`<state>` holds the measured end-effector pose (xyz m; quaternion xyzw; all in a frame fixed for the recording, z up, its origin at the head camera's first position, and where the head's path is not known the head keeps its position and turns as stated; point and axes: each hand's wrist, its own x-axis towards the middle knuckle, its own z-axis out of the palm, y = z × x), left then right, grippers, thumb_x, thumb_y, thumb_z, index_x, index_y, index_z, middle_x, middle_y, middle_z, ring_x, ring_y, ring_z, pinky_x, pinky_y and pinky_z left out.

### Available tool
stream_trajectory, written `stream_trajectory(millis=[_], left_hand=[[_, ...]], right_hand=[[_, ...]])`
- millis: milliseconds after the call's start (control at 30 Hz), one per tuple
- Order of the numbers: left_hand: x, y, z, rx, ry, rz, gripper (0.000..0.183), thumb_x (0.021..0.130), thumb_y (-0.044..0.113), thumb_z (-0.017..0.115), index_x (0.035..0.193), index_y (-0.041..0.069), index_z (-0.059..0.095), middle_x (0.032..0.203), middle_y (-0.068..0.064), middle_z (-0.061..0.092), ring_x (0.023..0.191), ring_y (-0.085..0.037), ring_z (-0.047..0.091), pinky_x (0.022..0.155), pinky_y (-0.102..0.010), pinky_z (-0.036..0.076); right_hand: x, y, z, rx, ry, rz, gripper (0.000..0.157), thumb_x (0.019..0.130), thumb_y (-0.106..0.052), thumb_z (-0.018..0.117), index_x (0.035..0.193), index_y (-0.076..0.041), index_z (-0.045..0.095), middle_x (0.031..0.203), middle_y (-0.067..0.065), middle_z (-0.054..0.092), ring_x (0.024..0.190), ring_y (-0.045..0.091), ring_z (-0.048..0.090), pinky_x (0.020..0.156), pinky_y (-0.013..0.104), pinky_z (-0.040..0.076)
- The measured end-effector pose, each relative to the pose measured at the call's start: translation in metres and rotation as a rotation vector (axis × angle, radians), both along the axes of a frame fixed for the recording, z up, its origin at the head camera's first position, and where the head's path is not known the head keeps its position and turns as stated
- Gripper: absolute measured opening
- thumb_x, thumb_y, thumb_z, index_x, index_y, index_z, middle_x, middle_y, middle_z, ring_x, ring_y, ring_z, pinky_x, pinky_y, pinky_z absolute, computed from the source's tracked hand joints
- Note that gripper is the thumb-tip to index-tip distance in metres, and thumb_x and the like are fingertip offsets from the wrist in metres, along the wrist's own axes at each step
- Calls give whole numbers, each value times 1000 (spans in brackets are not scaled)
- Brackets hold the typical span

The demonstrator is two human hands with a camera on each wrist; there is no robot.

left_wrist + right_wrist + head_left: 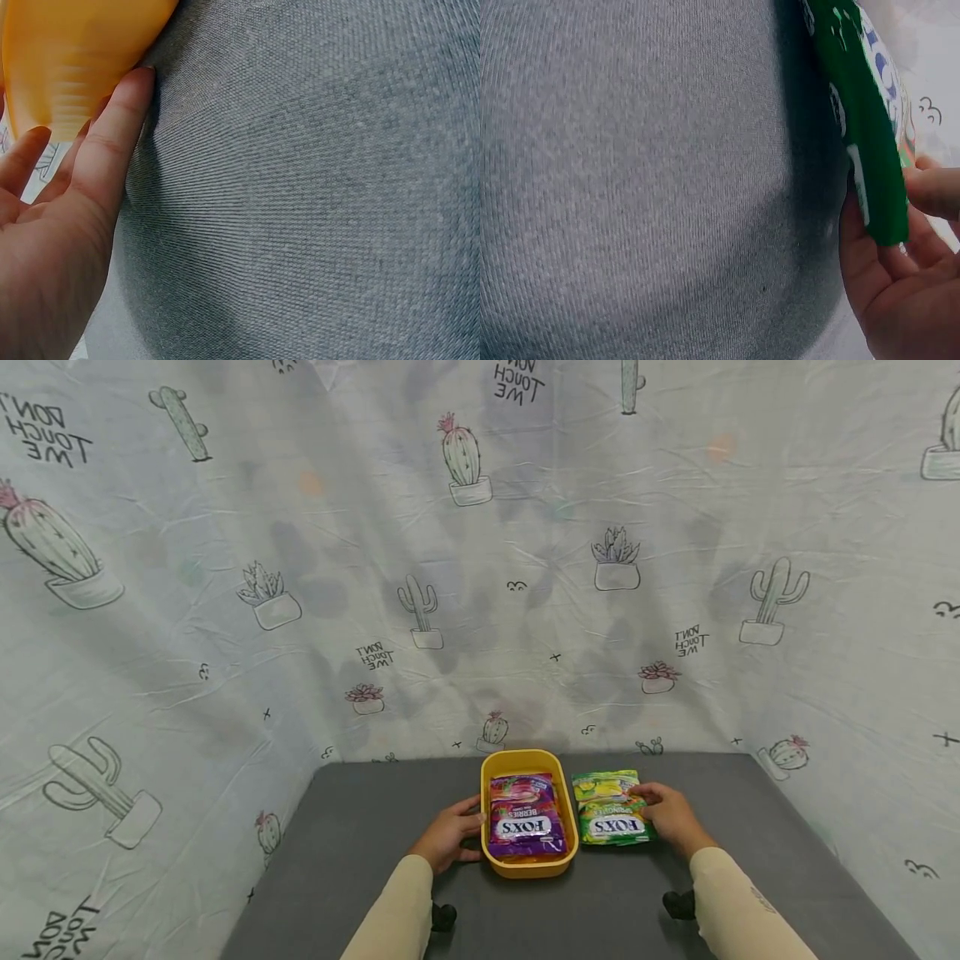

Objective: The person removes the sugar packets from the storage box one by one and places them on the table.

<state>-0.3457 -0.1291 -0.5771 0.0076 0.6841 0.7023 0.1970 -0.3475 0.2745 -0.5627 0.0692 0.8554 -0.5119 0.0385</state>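
At a grey table (352,827), a person's right hand (669,814) pinches the right edge of a glossy green-and-yellow plastic candy bag (609,808); held only there, it could slip or sag. Just left, a yellow rounded-rectangular tub (529,872) contains 1 purple plastic candy bag (527,814); the left hand's (450,835) extended fingers touch its left wall.

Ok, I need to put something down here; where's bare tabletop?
Bare gray tabletop lies left of the left hand, right of the right hand, and between the sleeves. It's crowded at the yellow tray: purple packet inside, green packet close beside it.
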Motion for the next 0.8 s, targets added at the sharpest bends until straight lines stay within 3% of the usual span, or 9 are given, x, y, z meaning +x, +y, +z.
stream_trajectory(millis=[300, 533, 800], left_hand=[[0, -1, 0, 3, -10, -8, 63, 94, 31, 62, 149, 15, 37, 137, -15, 46, 111, -30, 55, 72, -52, 53], [0, 0, 0, 1, -8, -6, 62, 94, 31, 61, 149, 16, 37, 138, -15, 46, 111, -29, 55, 71, -52, 53], [1, 0, 1, -5, -7, 6, 64, 93, 31, 63, 149, 15, 37, 137, -15, 47, 111, -30, 55, 71, -53, 53]], right_hand=[[2, -2, 2, -21, -7, -44, 39, 86, 1, 59, 124, -1, 60, 116, 22, 53, 94, 32, 54, 67, 38, 48], [4, 5, 5, -11, 4, -35, 37, 94, -8, 55, 130, 0, 55, 122, 23, 51, 96, 34, 55, 68, 42, 50], [8, 9, 14, -104, -10, -28, 42, 96, -16, 56, 135, -2, 51, 128, 22, 50, 97, 34, 56, 71, 46, 49]])
